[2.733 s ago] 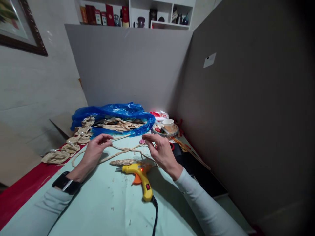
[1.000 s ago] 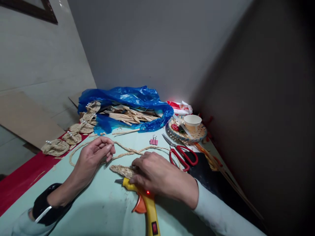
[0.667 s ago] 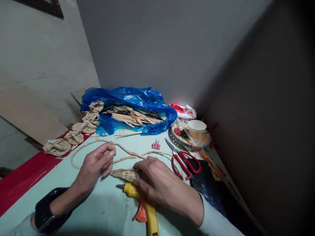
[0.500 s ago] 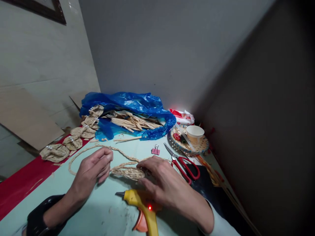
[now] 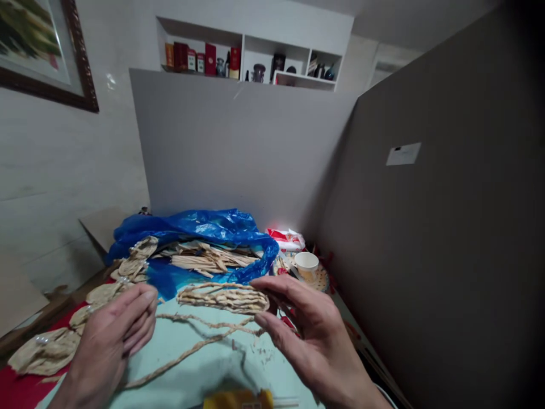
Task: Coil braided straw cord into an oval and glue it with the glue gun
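Note:
My right hand grips one end of a flat oval coil of braided straw rope between thumb and fingers, raised above the pale green table top. A loose length of the same rope trails from the coil and loops across the table toward the left. My left hand is closed beside this loop, fingers curled. Whatever it may hold is hidden. Below the coil, at the bottom edge, part of a yellow glue gun shows.
A blue plastic bag with dry straw strips lies at the back. Flat straw pieces with shiny beads line the left side. A white cup stands on a woven tray. Grey partitions rise behind and right.
The view has tilted upward, bringing wall shelves into sight. My right hand has lifted the coil and turned its layered side toward me. My left hand has moved away from it, leftward.

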Available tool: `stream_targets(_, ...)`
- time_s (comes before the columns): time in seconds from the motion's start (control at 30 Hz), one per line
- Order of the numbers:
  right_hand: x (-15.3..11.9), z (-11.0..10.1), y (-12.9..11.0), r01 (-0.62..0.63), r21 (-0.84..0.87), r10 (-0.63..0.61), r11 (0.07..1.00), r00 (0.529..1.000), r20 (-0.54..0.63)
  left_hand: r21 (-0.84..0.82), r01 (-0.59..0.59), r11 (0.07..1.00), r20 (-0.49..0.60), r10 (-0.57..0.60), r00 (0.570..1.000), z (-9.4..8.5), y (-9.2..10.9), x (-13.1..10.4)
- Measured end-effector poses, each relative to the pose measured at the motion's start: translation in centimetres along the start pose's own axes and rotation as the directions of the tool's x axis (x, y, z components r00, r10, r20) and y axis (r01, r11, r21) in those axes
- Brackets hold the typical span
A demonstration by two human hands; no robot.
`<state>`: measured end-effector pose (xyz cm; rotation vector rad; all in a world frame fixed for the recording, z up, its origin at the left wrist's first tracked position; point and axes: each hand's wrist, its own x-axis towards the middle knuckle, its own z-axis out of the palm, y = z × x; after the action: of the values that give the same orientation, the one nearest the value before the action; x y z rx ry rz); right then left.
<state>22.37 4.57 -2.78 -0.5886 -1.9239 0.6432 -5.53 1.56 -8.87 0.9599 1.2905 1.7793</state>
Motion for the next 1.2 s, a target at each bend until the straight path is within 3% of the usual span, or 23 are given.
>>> stream_targets(0.1,0.0,-0.2,-0.9,-0.014,0.025,0.015,1.000,0.998,-0.057,-0.069,-0.060,0.996,0.001,0.060,0.998,1.2,2.8,1.4)
stream_targets(0.2,-0.1,-0.4,-1.4,-0.020,0.053,0.025,0.998,0.996,-0.082,-0.132,-0.127,0.983,0.028,0.132,0.991,2.5,4.3,3.0)
stream_targets(0.37,-0.1,-0.7,-1.3,-0.036,0.050,0.041,0.998,0.992,-0.119,-0.173,-0.160,0.972,0.099,0.179,0.979,4.2,4.1,4.6)
stream_targets(0.57,0.5,-1.0,-0.1,-0.117,-0.017,0.114,0.993,0.984,-0.135,-0.108,-0.187,0.976,0.230,0.208,0.951,5.4,5.2,4.1)
stream_targets(0.7,0.5,-0.9,0.8,-0.170,-0.047,0.164,0.984,0.979,-0.118,-0.047,-0.246,0.968,0.258,0.250,0.933,5.5,6.1,3.5)
stream_targets(0.93,0.4,-0.7,2.2,-0.256,-0.090,0.243,0.962,0.961,-0.131,0.015,-0.255,0.967,0.282,0.241,0.929,4.7,5.7,3.2)
stream_targets(1.2,0.8,-1.1,1.9,-0.273,-0.077,0.261,0.959,0.955,-0.139,-0.036,-0.122,0.992,0.299,0.127,0.946,4.8,6.5,2.7)
